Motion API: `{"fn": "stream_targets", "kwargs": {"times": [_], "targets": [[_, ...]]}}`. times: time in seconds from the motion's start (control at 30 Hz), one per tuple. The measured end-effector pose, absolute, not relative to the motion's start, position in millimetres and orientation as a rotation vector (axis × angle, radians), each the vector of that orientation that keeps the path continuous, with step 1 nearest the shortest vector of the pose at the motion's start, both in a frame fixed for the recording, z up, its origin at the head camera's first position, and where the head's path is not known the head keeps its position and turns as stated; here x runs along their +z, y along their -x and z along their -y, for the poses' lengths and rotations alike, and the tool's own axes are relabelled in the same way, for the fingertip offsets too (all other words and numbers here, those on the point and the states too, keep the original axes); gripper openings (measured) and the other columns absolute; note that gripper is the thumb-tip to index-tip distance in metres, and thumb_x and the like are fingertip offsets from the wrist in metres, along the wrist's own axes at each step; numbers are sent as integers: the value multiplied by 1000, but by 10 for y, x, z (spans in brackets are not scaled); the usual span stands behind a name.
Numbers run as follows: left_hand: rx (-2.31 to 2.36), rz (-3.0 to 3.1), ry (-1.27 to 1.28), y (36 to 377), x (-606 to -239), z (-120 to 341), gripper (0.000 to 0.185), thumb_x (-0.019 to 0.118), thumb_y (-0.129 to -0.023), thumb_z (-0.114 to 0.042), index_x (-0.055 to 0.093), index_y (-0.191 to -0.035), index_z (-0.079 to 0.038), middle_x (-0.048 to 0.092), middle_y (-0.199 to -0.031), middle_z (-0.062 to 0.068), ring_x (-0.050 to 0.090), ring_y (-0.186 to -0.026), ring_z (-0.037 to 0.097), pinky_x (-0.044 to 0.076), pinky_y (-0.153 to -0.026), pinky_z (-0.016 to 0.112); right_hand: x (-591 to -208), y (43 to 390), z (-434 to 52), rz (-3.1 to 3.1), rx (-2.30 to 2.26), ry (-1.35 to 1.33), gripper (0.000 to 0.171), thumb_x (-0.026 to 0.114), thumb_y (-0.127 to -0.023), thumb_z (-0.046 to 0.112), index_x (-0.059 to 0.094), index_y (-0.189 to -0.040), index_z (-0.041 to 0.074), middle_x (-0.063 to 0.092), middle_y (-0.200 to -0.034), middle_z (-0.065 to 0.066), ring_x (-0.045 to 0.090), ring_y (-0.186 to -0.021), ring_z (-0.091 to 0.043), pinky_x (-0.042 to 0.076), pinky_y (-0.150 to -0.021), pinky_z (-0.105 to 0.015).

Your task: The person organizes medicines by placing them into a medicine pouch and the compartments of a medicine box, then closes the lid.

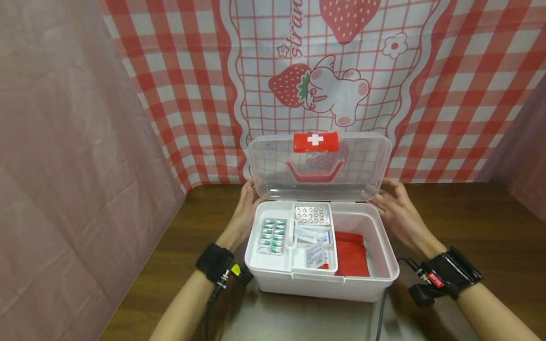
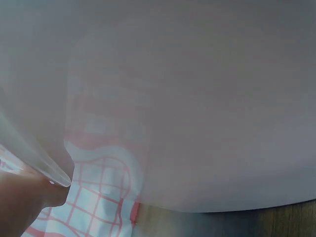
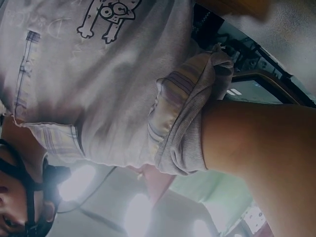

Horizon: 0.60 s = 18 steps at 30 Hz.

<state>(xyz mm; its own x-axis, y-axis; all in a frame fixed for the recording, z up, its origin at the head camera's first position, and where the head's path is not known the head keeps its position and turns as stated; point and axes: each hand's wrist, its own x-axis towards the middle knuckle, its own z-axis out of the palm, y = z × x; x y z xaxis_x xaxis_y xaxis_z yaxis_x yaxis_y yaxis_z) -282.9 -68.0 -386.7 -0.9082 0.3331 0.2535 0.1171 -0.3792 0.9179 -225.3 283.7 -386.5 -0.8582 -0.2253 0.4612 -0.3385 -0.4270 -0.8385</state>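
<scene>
A white first-aid box (image 1: 320,288) stands with its clear lid (image 1: 273,163) raised upright, a red cross latch (image 1: 315,142) at the top. My left hand (image 1: 244,213) touches the lid's lower left corner by the hinge, its fingertips partly hidden. At the opposite corner, the extended fingers of my right hand (image 1: 401,213) touch the lid's edge. A white tray (image 1: 256,260) in the box's left part bears a green-and-white capsule blister (image 1: 273,236), a tablet blister (image 1: 313,215) and small packets (image 1: 314,255). A red pouch (image 1: 350,255) lies in the right part.
A brown wooden table (image 1: 170,270) carries the box, with a grey surface (image 1: 311,322) at the front. Behind hangs a red-checked strawberry cloth (image 1: 200,94); a pale curtain (image 1: 77,166) is at left. A cable (image 1: 381,312) runs beside the box.
</scene>
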Motion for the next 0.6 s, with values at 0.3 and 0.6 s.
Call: {"fn": "stream_targets", "kwargs": {"times": [0.3, 0.6], "targets": [[2419, -1652, -454, 2768, -3719, 697, 59, 15, -96, -52, 10, -144, -17, 14, -150, 5, 25, -135, 35, 20, -108, 54, -3784, 2205, -2857, 1535, 2579, -913, 28, 19, -101, 21, 29, -125, 12, 52, -126, -8, 55, -113, -21, 44, -95, -28], [2260, -1820, -683, 2640, -3592, 724, 81, 18, -86, -71, 4, -147, -20, 8, -153, 3, 9, -140, 28, 0, -112, 50, -3527, 1990, -2817, 1920, 2306, -830, 49, 17, -99, 39, 13, -144, 20, 34, -142, 0, 44, -123, -4, 39, -97, -19]]}}
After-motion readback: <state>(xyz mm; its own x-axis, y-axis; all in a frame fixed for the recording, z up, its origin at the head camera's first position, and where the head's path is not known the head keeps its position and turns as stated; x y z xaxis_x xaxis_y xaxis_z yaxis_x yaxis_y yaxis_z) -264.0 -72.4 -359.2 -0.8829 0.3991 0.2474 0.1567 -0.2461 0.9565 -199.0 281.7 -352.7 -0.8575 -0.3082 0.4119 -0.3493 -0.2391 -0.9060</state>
